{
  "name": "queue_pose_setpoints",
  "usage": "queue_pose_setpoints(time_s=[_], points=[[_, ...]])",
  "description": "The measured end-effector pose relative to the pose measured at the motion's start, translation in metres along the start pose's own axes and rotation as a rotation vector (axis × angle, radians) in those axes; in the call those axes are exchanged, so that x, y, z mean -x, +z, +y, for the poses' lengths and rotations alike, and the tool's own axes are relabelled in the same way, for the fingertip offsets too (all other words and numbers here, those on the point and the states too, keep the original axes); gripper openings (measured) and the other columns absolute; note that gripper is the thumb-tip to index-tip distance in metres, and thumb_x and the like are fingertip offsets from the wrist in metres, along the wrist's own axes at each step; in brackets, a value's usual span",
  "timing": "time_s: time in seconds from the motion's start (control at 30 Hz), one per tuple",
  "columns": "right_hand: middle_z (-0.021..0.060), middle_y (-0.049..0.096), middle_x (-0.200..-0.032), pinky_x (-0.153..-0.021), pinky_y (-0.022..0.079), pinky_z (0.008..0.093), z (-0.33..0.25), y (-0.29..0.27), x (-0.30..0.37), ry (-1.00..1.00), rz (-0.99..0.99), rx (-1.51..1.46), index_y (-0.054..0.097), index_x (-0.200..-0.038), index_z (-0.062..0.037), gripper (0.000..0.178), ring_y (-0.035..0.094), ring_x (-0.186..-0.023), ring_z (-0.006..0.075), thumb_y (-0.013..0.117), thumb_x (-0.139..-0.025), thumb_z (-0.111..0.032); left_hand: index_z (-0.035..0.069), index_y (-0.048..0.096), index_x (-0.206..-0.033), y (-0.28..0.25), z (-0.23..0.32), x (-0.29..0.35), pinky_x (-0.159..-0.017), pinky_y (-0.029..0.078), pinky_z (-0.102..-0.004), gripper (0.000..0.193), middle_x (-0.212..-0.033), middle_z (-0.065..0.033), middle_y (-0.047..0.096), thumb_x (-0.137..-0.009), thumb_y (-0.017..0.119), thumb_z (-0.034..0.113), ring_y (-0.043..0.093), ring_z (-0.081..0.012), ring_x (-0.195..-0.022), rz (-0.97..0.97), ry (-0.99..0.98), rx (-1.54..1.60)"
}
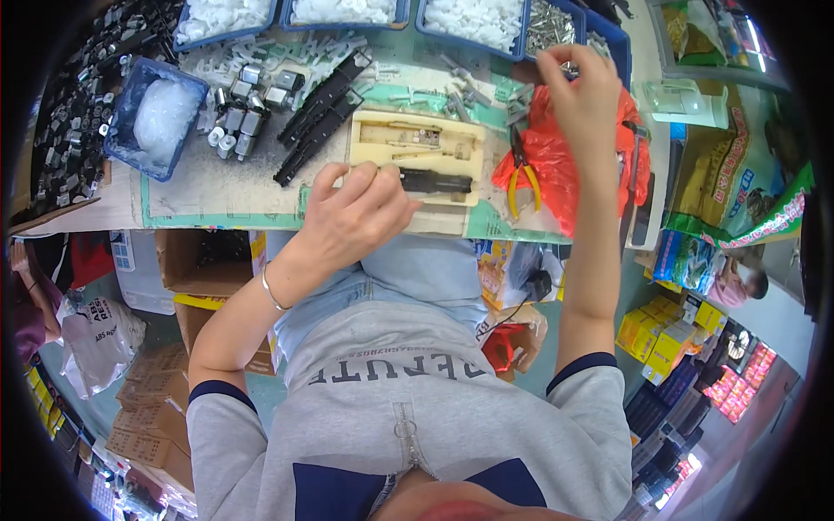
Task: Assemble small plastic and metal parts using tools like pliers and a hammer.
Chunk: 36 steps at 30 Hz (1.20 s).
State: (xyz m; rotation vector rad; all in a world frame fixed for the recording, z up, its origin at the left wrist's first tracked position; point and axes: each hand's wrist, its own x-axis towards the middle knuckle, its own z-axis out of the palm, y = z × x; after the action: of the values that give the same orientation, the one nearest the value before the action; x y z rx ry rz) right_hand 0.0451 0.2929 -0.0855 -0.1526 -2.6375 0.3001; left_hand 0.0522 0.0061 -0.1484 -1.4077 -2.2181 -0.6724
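My left hand (360,213) is closed at the near left corner of a cream plastic fixture (417,119). Its curled fingers meet the left end of a long black plastic part (439,181), which lies in the fixture's near slot. Farther right, my right hand (584,91) is raised by a blue bin of small metal pins (552,24). Its thumb and forefinger are bent close together; whatever is between them is too small to make out. Below that hand lie a crumpled red plastic bag (556,143) and yellow-handled pliers (521,187).
Blue bins of white plastic parts (473,24) line the far edge. To the left are black slotted strips (321,117), silver metal cylinders (239,113) and a blue tray with a clear bag (161,122). Loose grey plastic pieces (465,91) lie behind the fixture.
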Motion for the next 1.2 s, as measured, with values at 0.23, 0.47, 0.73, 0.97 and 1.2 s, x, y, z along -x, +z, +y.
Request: queue_pose_setpoints(time_s=[0.23,0.47,0.73,0.97,1.2], points=[[0.0085,0.067,-0.081,-0.081,0.037,0.043,0.047,0.029,-0.034,-0.105,-0.091,0.493,0.067,-0.075,-0.0096,0.012,0.058,-0.087,0.0276,0.059,-0.077,-0.017,0.009,0.061,-0.092,-0.028,-0.053,-0.059,-0.073,0.034,-0.0332,0.022,-0.086,-0.0049,0.057,-0.072,0.07,0.011,0.055,-0.0207,-0.079,0.145,-0.222,0.061],[0.0144,0.064,-0.067,-0.067,0.043,0.0423,0.044,0.031,-0.04,0.022,-0.038,0.226,0.057,-0.073,-0.0053,0.011,0.063,-0.063,0.033,0.058,-0.078,-0.015,0.007,0.067,-0.081,0.009,-0.121,-0.104,-0.072,0.039,-0.0352,0.018,-0.086,-0.0042,0.057,-0.077,0.067,0.024,0.054,-0.0219,-0.084,0.031,-0.334,-0.305],[0.0134,0.064,-0.069,-0.057,0.049,0.0362,0.039,0.021,-0.041,0.036,0.143,-0.085,0.059,-0.076,0.0001,0.01,0.063,-0.06,0.0269,0.063,-0.076,-0.009,0.007,0.067,-0.074,0.025,-0.123,-0.113,-0.066,0.042,-0.0341,0.007,-0.077,-0.0032,0.06,-0.077,0.066,0.013,0.056,-0.0219,-0.074,0.179,-0.224,-0.155],[0.006,0.064,-0.084,-0.066,0.053,0.0235,-0.089,-0.002,0.009,0.348,0.133,-1.353,0.053,-0.08,-0.0017,0.013,0.064,-0.077,0.0113,0.064,-0.078,0.007,-0.004,0.064,-0.088,-0.008,-0.054,-0.096,-0.07,0.053,-0.025,0.018,-0.086,-0.0115,0.068,-0.087,0.064,0.014,0.066,-0.0151,-0.078,0.098,-1.0,1.333],[0.0092,0.063,-0.082,-0.063,0.051,0.0264,-0.117,-0.005,0.048,-0.046,0.228,-0.831,0.05,-0.078,-0.0041,0.02,0.063,-0.072,0.0159,0.067,-0.075,0.006,-0.005,0.062,-0.09,-0.023,-0.009,-0.069,-0.071,0.056,-0.0264,0.013,-0.086,-0.0134,0.067,-0.088,0.062,0.007,0.067,-0.0173,-0.079,0.173,-0.932,1.539]])
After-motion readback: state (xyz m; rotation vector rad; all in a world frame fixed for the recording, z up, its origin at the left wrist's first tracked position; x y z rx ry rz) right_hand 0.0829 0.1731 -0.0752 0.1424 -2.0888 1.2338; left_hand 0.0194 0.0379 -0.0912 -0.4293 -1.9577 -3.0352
